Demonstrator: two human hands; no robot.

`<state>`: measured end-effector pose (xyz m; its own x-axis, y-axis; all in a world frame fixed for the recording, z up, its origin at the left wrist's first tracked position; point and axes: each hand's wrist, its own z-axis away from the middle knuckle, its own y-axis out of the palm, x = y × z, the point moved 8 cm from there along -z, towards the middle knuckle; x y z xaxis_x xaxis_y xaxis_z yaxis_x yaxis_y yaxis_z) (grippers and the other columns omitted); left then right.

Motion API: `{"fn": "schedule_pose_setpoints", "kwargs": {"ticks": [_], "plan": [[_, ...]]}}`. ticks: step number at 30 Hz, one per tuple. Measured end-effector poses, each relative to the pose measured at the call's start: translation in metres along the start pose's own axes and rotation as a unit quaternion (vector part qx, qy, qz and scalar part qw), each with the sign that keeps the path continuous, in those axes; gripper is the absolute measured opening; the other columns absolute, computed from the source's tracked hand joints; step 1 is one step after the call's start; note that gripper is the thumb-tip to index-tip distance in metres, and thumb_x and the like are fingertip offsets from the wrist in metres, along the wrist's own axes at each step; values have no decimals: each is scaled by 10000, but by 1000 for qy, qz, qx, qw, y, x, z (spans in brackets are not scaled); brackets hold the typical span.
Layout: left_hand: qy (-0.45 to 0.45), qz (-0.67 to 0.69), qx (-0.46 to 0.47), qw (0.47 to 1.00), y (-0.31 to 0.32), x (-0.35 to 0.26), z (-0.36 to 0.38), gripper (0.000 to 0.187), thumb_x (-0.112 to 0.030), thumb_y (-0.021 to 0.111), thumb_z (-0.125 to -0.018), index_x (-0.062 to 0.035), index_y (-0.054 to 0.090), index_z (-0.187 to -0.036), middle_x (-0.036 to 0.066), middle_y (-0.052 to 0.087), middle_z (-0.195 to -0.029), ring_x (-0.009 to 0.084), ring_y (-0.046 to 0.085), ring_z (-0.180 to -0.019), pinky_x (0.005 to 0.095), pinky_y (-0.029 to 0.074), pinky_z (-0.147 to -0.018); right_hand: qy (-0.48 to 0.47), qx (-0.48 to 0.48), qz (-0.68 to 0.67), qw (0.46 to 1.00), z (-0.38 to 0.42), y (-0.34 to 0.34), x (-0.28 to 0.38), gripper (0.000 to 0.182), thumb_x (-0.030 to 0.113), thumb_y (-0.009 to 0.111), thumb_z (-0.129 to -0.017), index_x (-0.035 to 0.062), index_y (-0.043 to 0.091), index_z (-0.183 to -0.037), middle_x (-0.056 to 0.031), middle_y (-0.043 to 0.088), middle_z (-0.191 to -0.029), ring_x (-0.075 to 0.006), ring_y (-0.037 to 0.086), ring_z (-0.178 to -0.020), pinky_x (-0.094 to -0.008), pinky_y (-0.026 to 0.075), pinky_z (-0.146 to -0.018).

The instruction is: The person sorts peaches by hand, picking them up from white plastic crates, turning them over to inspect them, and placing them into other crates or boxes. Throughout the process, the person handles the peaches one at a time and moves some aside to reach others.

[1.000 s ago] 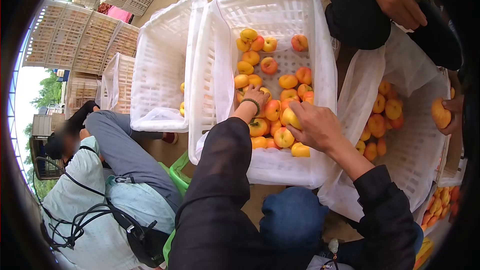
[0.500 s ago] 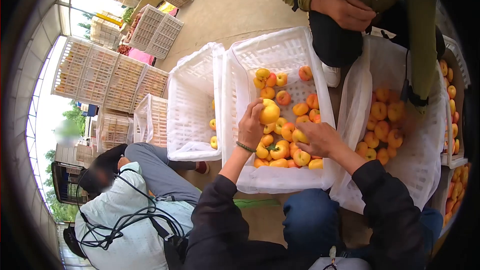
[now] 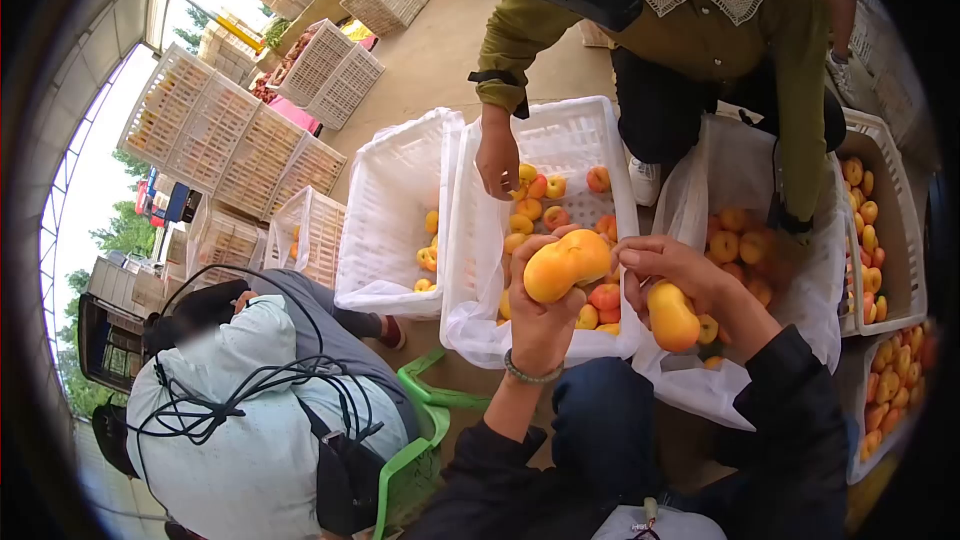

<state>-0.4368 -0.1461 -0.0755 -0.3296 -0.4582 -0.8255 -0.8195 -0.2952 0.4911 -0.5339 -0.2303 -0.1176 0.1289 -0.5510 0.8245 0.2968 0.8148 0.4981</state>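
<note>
My left hand (image 3: 545, 325), with a green bead bracelet at its wrist, is wrapped round a large yellow-orange peach (image 3: 567, 265), raised over the near part of a white lined crate (image 3: 545, 350). To its right, my right hand (image 3: 680, 270) grips another yellow peach (image 3: 673, 317), which hangs below the fingers near the edge between two crates. Several yellow and red peaches (image 3: 606, 297) lie in the crate behind my hands.
A co-worker in an olive jacket (image 3: 700, 40) reaches into the crates opposite. Another lined crate (image 3: 395, 210) stands left, one with peaches (image 3: 665, 360) right. A person in a pale shirt (image 3: 250, 400) sits at left on a green chair (image 3: 430, 410).
Both hands have come up and closer to me, each with a peach. The co-worker has leaned in, one hand now over the middle crate. The view has shifted.
</note>
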Motion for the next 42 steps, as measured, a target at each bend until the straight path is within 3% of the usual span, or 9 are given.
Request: {"fn": "schedule_pose_setpoints", "kwargs": {"ticks": [6, 15, 18, 22, 31, 33, 34, 37, 42], "plan": [[-98, 171, 1, 980, 8, 15, 14, 381, -375, 291, -952, -77, 399, -1163, 153, 498, -1186, 257, 559, -1033, 398, 482, -875, 47, -10, -77, 996, 10, 20, -14, 495, 501, 539, -857, 15, 511, -946, -122, 606, -630, -179, 595, -492, -266, 504, -465], [-16, -124, 103, 987, 23, 2, 4, 376, -253, 306, -923, 26, 516, -1063, 143, 529, -1110, 207, 522, -1017, 313, 437, -877, 25, 9, -156, 987, 29, 38, -13, 510, 390, 604, -842, 105, 417, -1221, -150, 559, -951, -184, 609, -562, -264, 530, -507], [19, -263, -29, 964, 12, -2, 4, 391, -298, 300, -963, -1, 500, -1120, 125, 530, -1124, 199, 528, -1041, 317, 432, -903, -63, -45, -28, 997, 23, 36, 1, 508, 302, 624, -837, 131, 384, -1251, -120, 495, -1043, -159, 615, -698, -262, 543, -580], [-173, 128, -143, 966, 6, 36, 24, 489, -416, 263, -984, -14, 473, -1166, 121, 541, -1123, 187, 543, -1036, 311, 441, -909, -112, -71, 3, 991, 15, 41, 4, 443, 256, 546, -888, 154, 344, -1269, -110, 542, -972, -166, 603, -526, -247, 517, -469], [-206, 59, -133, 968, -1, 51, 23, 500, -401, 236, -996, 5, 477, -1161, 119, 554, -1079, 170, 548, -1013, 291, 451, -885, -16, -108, -67, 992, 33, 21, -7, 353, 280, 520, -916, 118, 434, -1216, -78, 542, -1029, -164, 592, -642, -269, 523, -566], [-141, -115, -71, 981, 10, 41, 21, 476, -404, 275, -992, 1, 457, -1164, 101, 508, -1092, 160, 509, -1035, 279, 431, -889, -7, -91, -177, 980, 34, 14, -21, 351, 275, 516, -915, 121, 435, -1220, -92, 555, -1007, -187, 594, -603, -285, 525, -533], [-142, -95, -49, 984, 15, 43, 22, 449, -371, 489, -933, -13, 422, -1195, 89, 454, -1128, 162, 479, -1051, 280, 417, -896, -4, -64, -282, 957, 36, 14, -25, 349, 269, 512, -915, 124, 436, -1224, -106, 568, -985, -210, 597, -563, -302, 527, -499], [-122, -236, 42, 963, 27, 39, 25, 586, -288, 682, -812, -29, 382, -1243, 94, 431, -1170, 172, 484, -1056, 288, 414, -911, 2, -62, -337, 940, 47, 13, -29, 345, 264, 502, -919, 135, 430, -1230, -118, 577, -963, -228, 600, -564, -315, 528, -494], [-156, -79, 41, 984, 50, 32, 31, 724, -255, 757, -727, -38, 340, -1278, 99, 427, -1182, 179, 483, -1067, 313, 427, -908, -61, -40, -370, 926, 59, 15, -23, 329, 286, 487, -928, 139, 420, -1215, -108, 569, -984, -231, 603, -583, -317, 522, -500]]}}
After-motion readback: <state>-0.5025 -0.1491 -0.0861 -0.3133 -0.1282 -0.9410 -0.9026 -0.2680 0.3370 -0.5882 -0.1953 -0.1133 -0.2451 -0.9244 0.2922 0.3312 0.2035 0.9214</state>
